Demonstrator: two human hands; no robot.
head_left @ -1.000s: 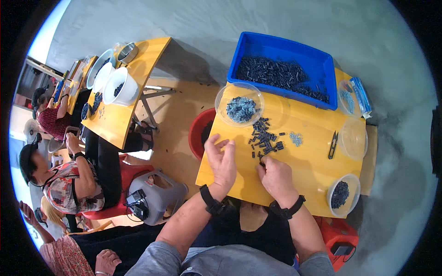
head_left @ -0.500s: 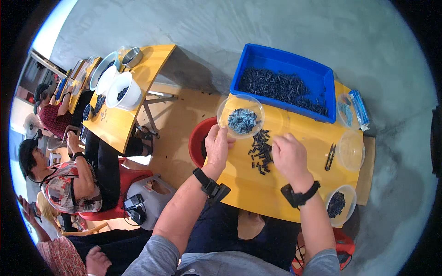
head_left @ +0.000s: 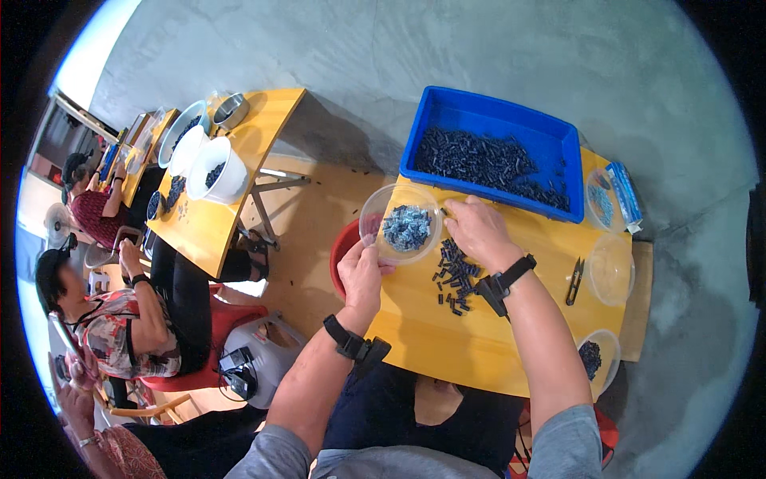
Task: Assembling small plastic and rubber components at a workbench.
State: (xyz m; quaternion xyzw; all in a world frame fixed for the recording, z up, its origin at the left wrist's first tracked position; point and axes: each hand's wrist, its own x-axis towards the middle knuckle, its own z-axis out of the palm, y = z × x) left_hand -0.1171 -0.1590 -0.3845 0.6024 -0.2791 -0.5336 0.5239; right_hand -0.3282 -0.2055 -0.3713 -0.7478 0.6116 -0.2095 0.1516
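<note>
A clear round plastic bowl (head_left: 372, 209) holds a heap of small pale-blue and dark pieces. My left hand (head_left: 361, 275) grips its near left rim, keeping it tilted over the table's left edge. Close by the bowl's right rim is my right hand (head_left: 477, 230), thumb and fingers pinched together; whatever is between the tips is too small to make out. Below that hand, a loose pile of short black tube-like pieces (head_left: 456, 275) lies on the yellow table (head_left: 431, 343).
A blue tray (head_left: 499, 177) of black pieces stands at the back. Along the right are clear tubs (head_left: 610, 269), a blue packet (head_left: 625, 196) and a black cutter-like tool (head_left: 574, 281). A red basin (head_left: 341, 255) sits beside the table's left edge. Co-workers (head_left: 120, 327) sit to the left.
My left hand has brought the bowl left and nearer to me. My right hand has gone from above the pile's right side, away from me and leftward, to the bowl's rim.
</note>
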